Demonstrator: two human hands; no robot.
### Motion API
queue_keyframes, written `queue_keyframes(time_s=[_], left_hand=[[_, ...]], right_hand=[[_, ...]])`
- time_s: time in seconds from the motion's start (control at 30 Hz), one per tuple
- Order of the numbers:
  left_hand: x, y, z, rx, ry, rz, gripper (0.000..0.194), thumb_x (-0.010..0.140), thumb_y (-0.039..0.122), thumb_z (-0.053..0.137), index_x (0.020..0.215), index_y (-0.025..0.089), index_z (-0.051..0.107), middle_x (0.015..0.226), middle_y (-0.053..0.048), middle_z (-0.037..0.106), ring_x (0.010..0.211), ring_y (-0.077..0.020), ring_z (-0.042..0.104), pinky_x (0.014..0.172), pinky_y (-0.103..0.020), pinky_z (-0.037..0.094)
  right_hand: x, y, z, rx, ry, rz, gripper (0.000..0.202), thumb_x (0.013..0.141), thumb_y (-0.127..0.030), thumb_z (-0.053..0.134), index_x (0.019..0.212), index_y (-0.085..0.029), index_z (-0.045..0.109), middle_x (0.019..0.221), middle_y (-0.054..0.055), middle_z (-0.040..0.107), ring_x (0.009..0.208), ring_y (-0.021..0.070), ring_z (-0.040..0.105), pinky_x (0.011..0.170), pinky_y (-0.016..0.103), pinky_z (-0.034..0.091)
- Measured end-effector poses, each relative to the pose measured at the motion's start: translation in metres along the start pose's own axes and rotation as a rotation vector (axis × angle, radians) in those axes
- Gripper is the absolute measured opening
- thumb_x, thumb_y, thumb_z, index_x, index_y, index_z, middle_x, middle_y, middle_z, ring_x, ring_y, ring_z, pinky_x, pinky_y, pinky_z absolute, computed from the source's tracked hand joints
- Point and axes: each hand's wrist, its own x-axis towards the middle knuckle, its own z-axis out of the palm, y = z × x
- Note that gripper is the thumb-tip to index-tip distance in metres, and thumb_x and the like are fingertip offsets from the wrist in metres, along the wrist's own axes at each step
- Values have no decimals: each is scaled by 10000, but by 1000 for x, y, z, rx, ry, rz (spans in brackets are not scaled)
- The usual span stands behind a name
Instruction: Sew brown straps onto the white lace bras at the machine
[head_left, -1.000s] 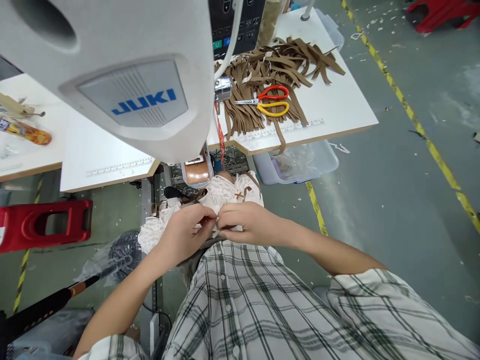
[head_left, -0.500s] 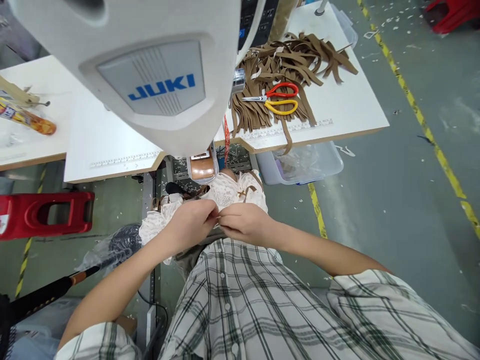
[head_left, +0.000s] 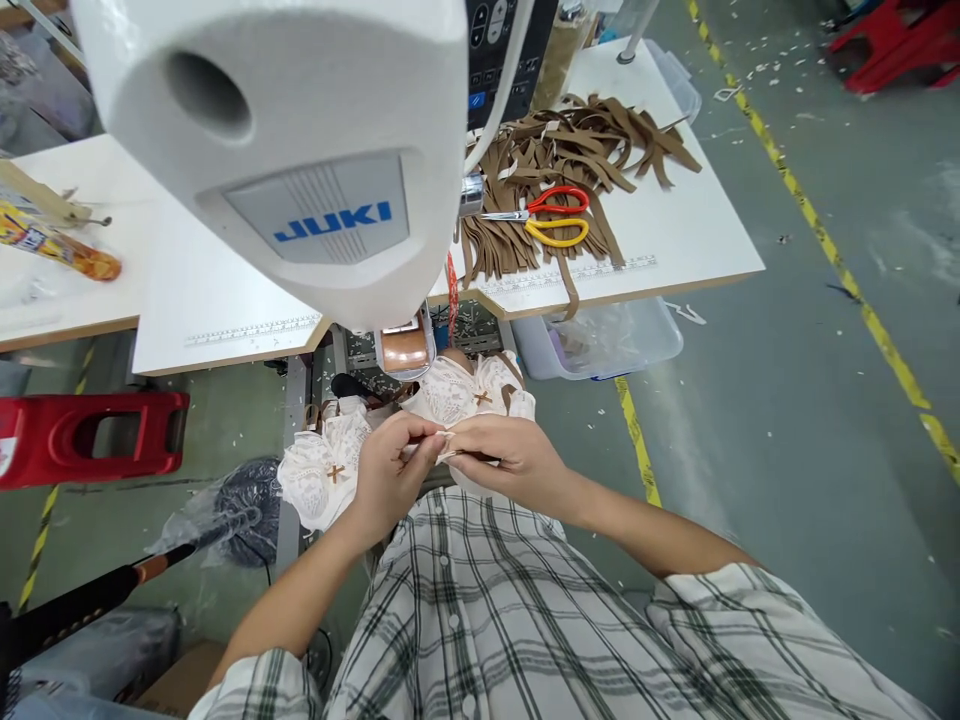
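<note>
Right in the middle, a pale strip (head_left: 448, 441) sits pinched between two sets of fingertips, held in front of the desk's near edge, close to the wearer's shirt. The left hand (head_left: 386, 470) grips one side with thumb and forefinger; the right hand (head_left: 525, 455) closes on the other. Neither is nearer: the strip spans the gap, its visible length running hand to hand, though its ends are hidden.

Just beyond the fingers, toward the desk, lies a white lace garment (head_left: 444, 393) with a brown bow; more white lace (head_left: 322, 490), with another bow, bulges out left of the left hand. Whether the two join, nobody can tell from here.

Up on the desk (head_left: 694, 220), brown strips (head_left: 499, 245) pile along the right near edge, scissors (head_left: 523, 215) on top. And the lettering? "JUKI", big and blue, on the sewing machine (head_left: 300, 120)! Ruler scales line the near edge, figures too small to read. Far left, a bottle (head_left: 64, 245) wears a bright label, its wording illegible.
</note>
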Motion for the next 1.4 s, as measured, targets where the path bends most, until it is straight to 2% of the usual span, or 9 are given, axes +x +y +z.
queue_keyframes(time_s=[0.13, 0.3, 0.43, 0.57, 0.67, 0.8, 1.03, 1.23, 1.4], left_hand=[[1, -1, -3, 123, 71, 126, 148, 934, 271, 591, 815, 196, 636, 731, -12, 647, 676, -123, 590, 604, -244, 459], [1, -3, 1, 108, 99, 130, 144, 959, 273, 558, 952, 201, 683, 908, -53, 722, 844, -154, 662, 729, -277, 517], [3, 0, -2, 208, 132, 145, 144, 959, 250, 555, 917, 190, 679, 829, -34, 713, 761, -133, 651, 678, -245, 502], [8, 8, -12, 320, 56, 398, 97, 929, 181, 595, 978, 189, 678, 845, -30, 743, 769, -123, 678, 685, -221, 509], [13, 14, -19, 374, 42, 518, 101, 922, 176, 609, 990, 186, 682, 844, -38, 758, 771, -132, 697, 694, -225, 523], [18, 18, -25, 370, 14, 491, 99, 926, 179, 606, 974, 182, 693, 830, -37, 763, 743, -124, 695, 663, -213, 521], [21, 17, -24, 325, -12, 450, 66, 929, 192, 613, 922, 185, 678, 812, -21, 752, 699, -108, 670, 637, -209, 493], [27, 13, -26, 456, -127, 395, 200, 975, 248, 544, 1126, 166, 648, 756, -7, 695, 662, -124, 623, 608, -229, 451], [26, 10, -24, 493, -144, 408, 180, 991, 234, 485, 914, 167, 633, 727, -13, 660, 662, -142, 599, 605, -250, 421]], right_hand=[[1, -1, 3, 24, 13, 36, 161, 920, -185, 568, 897, -230, 721, 764, 11, 723, 700, 120, 643, 653, 223, 491], [7, 3, 1, 139, 37, 167, 140, 905, -252, 614, 905, -236, 753, 918, 29, 766, 828, 153, 696, 734, 246, 515], [17, 4, -13, 28, -18, 224, 169, 929, -284, 591, 895, -216, 742, 761, -5, 717, 682, 119, 626, 641, 226, 431], [31, 0, -26, -231, -94, 166, 243, 953, -272, 533, 757, -208, 663, 643, -24, 612, 603, 104, 505, 593, 246, 326], [39, -5, -31, -247, -216, 122, 308, 952, -231, 499, 653, -189, 561, 577, -34, 492, 569, 99, 411, 563, 255, 268], [44, -10, -40, -149, -296, 170, 259, 943, -225, 512, 705, -179, 605, 590, -38, 489, 578, 90, 407, 572, 238, 283], [49, -11, -50, 25, -443, 367, 170, 896, -244, 584, 851, -179, 735, 695, -20, 671, 570, 82, 510, 542, 212, 332], [49, -8, -48, 23, -459, 364, 161, 883, -239, 598, 833, -173, 735, 665, -26, 655, 558, 79, 487, 539, 212, 327], [45, -5, -43, 147, -396, 413, 172, 888, -286, 625, 898, -176, 756, 744, 5, 710, 636, 110, 577, 572, 218, 378]])
